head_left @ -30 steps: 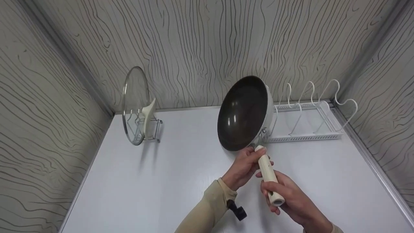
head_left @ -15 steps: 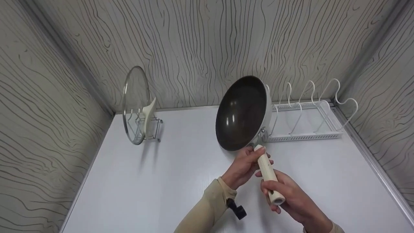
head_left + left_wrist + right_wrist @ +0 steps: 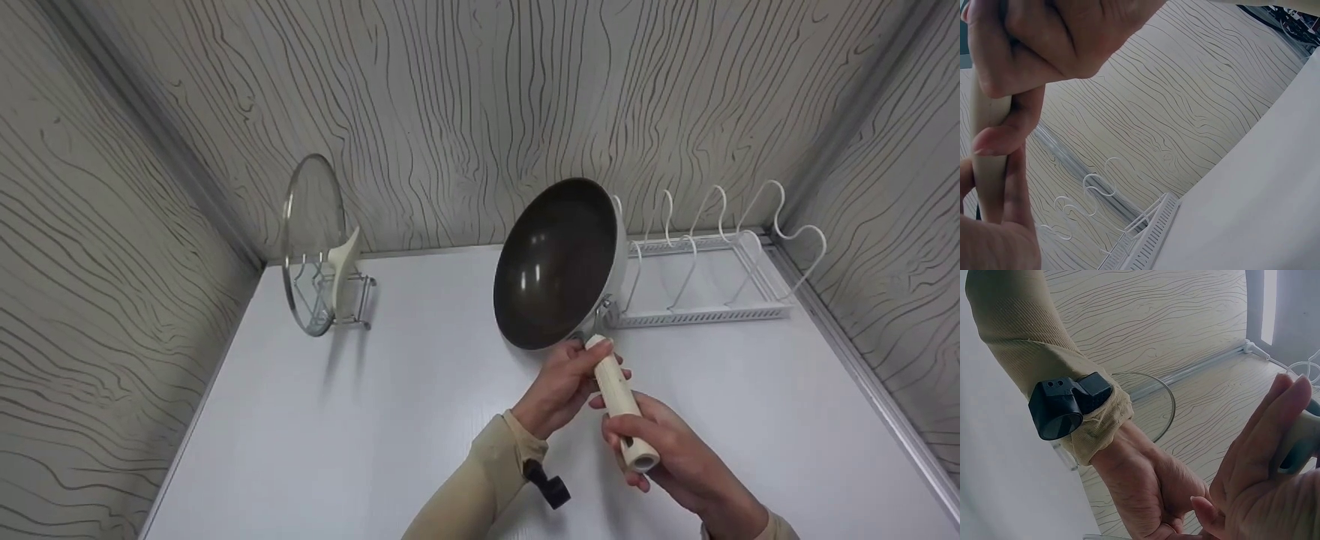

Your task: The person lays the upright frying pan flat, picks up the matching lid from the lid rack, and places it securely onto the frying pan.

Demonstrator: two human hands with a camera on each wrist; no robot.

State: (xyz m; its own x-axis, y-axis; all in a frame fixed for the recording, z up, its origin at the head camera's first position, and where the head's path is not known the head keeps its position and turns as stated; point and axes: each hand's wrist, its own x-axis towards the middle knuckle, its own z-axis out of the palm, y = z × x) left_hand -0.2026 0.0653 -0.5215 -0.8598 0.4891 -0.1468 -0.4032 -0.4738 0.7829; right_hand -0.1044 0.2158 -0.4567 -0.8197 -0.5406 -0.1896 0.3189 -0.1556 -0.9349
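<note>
A frying pan (image 3: 555,262) with a dark inside and pale outside is held tilted on its side, its bowl facing left. Its cream handle (image 3: 616,390) slopes down toward the person. My left hand (image 3: 559,386) grips the handle close to the pan, thumb on top. Farther down, near the end with the hole, my right hand (image 3: 667,446) holds the same handle. In the left wrist view both hands wrap the handle (image 3: 989,169). The right wrist view shows the right hand (image 3: 1266,467) around the handle end, with the left hand (image 3: 1151,489) beyond it.
A white wire rack (image 3: 705,319) stands right of the pan, partly behind it. At the left, a glass lid (image 3: 311,247) with a cream knob (image 3: 343,262) stands upright in a small metal rack (image 3: 364,300). Wood-patterned walls (image 3: 450,120) enclose the white table (image 3: 315,450).
The pan has shifted slightly left and turned a little, with both hands still on the handle. The lid and racks stay in place.
</note>
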